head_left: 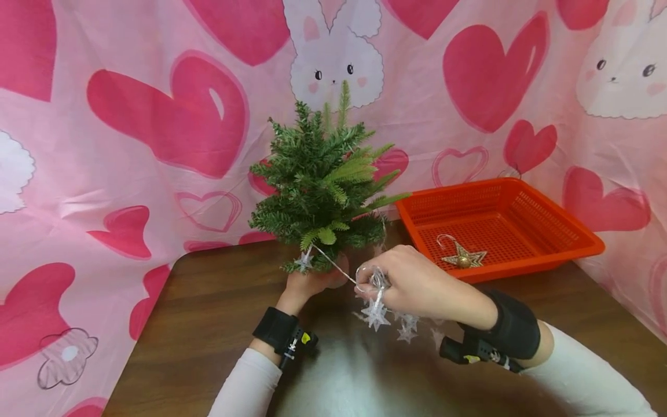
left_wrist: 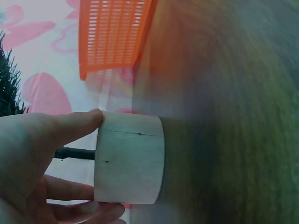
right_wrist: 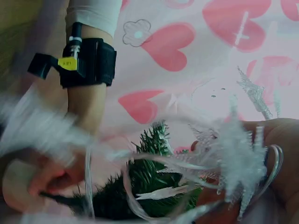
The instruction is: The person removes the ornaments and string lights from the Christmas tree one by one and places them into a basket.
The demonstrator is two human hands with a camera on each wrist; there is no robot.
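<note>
A small artificial Christmas tree [head_left: 312, 179] stands upright on the table. Its round wooden base [left_wrist: 131, 161] shows in the left wrist view, where my left hand [head_left: 307, 285] grips it with thumb on one side and fingers on the other. In front of the tree, my right hand [head_left: 417, 284] holds a bunched string of clear star lights [head_left: 376, 314]. From that bunch a wire runs left to a star [head_left: 304, 262] at the lower branches. Several stars dangle below the right hand, and in the right wrist view a clear star [right_wrist: 240, 158] lies close against it.
An orange plastic basket [head_left: 547, 262] sits to the right behind my right hand. Inside it lies a gold glitter star ornament [head_left: 464, 256] with a silvery loop. A pink cloth with hearts and rabbits [head_left: 333, 58] hangs behind the brown wooden table [head_left: 198, 324].
</note>
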